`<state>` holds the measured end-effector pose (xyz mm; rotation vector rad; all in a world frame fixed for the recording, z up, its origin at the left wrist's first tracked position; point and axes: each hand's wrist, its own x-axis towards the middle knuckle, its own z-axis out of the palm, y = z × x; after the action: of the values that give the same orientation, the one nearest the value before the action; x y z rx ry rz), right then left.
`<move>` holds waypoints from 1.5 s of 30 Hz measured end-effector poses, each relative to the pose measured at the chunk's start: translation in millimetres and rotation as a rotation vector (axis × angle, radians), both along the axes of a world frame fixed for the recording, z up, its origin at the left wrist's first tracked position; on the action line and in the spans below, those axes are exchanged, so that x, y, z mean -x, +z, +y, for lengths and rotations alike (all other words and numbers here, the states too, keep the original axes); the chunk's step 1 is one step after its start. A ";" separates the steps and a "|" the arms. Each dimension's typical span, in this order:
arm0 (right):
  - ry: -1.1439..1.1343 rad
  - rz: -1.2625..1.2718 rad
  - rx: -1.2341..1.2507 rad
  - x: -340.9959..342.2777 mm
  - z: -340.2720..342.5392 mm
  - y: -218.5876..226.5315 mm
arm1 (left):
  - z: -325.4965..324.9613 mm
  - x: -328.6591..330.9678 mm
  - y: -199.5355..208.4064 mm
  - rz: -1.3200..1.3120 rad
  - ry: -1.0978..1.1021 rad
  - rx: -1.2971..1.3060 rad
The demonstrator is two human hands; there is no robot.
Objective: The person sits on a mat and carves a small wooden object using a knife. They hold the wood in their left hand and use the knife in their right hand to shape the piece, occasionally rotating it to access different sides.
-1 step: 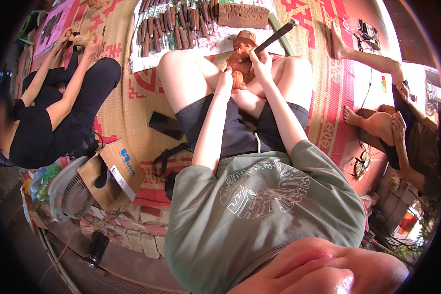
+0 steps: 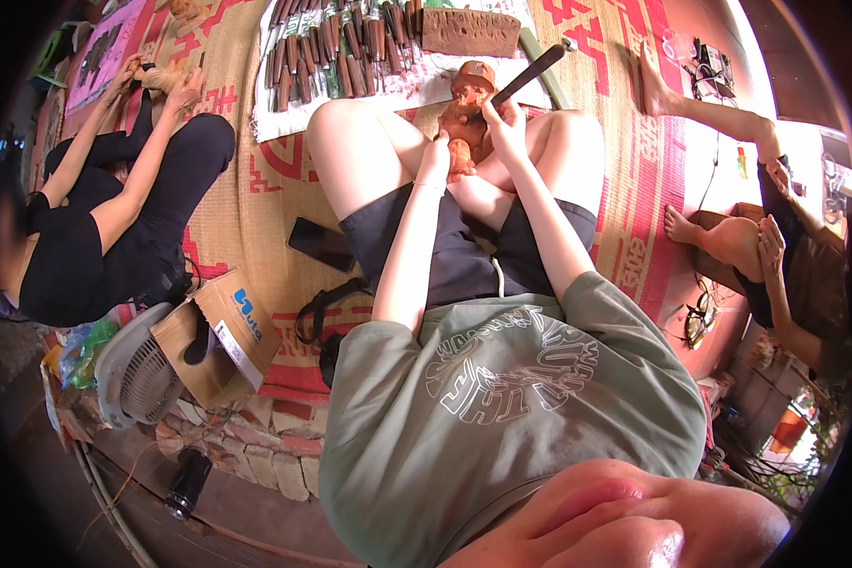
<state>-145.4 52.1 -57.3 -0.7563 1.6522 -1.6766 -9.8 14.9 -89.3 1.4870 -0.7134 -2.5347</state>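
Observation:
Between my bent knees rests a reddish-brown carved wooden figure (image 2: 473, 85) with a rounded top. My left hand (image 2: 435, 156) is closed around its lower left side. In my right hand (image 2: 507, 128), against the figure's right side, is a carving tool (image 2: 532, 72); its long dark shaft slants up and right. The tool's working tip is hidden by my fingers and the figure. Beyond my knees, a white cloth (image 2: 273, 121) bears several carving chisels (image 2: 346, 47) with brown handles, laid in rows. A brown block (image 2: 470, 31) with a rough face sits beside them.
Under me spreads a red and tan woven mat (image 2: 256, 227). A phone (image 2: 320, 243) and a black strap (image 2: 327, 308) lie left of my thigh. Further left are a cardboard box (image 2: 246, 322), a fan (image 2: 142, 369) and a co-worker (image 2: 114, 218) holding a carved piece. Another person (image 2: 776, 246) sits right.
The co-worker's hand at the left has shifted slightly on the carved piece. My hands, the figure and the tool look almost the same.

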 end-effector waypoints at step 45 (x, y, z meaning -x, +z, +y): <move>0.041 0.084 0.034 2.3 3.4 -15.1 | 3.3 -1.0 6.4 -0.005 -0.045 -0.004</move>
<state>-147.7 55.5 -72.4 -0.8816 1.6575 -1.6686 -8.8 18.1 -82.9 1.4962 -0.7514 -2.5678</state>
